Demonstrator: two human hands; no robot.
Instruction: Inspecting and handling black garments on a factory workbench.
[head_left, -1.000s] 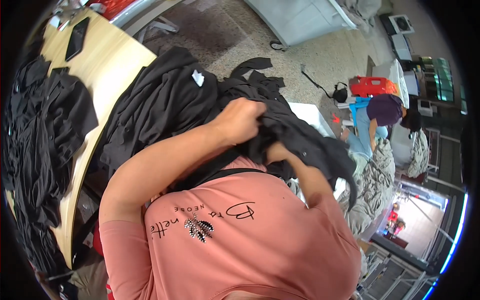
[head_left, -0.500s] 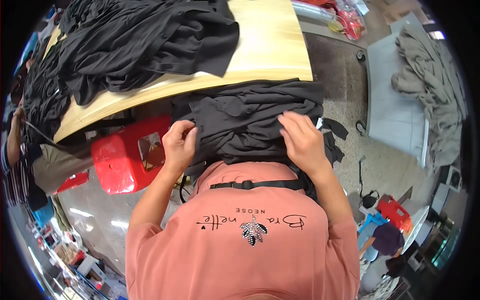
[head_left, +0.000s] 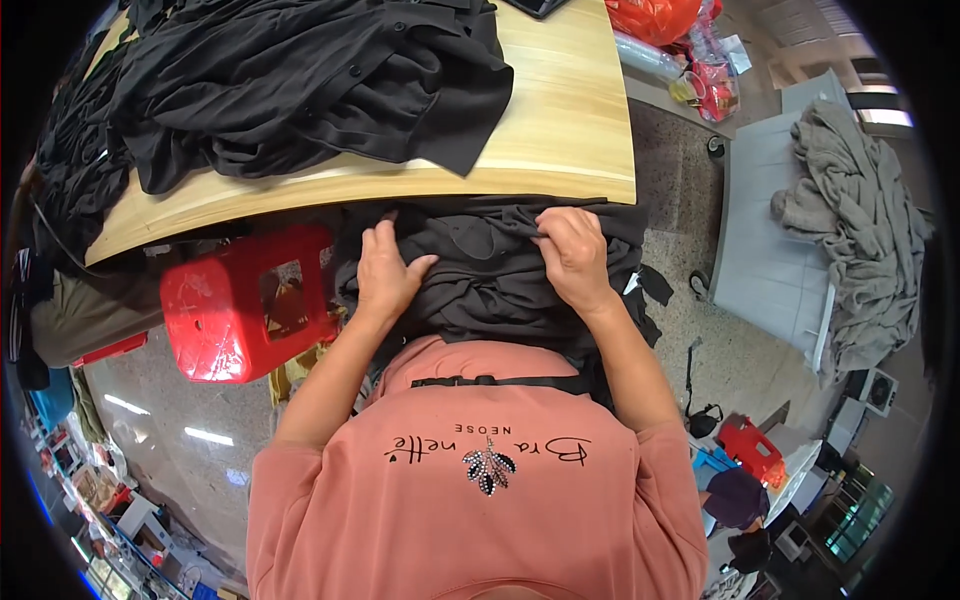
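Note:
A black garment (head_left: pixel 475 265) lies bunched across my lap, just under the table's near edge. My left hand (head_left: pixel 388 275) rests on its left side, thumb stretched apart from the fingers; some fingertips are lost against the dark cloth. On the right side of the garment, my right hand (head_left: pixel 575 258) has its fingers curled and pinched on a fold of the fabric. A small white tag (head_left: pixel 632 283) shows at the garment's right edge.
Ahead is a wooden table (head_left: pixel 570 120) with a heap of black shirts (head_left: pixel 300 90). A red plastic stool (head_left: pixel 215 310) stands at left. To the right, a grey wheeled bin (head_left: pixel 765 220) holds grey cloth (head_left: pixel 850 230). Other people are at work nearby.
My right hand has come down from above the garment and moved inward onto a fold. My left hand has shifted right onto the cloth, its thumb spreading. The view has tilted slightly.

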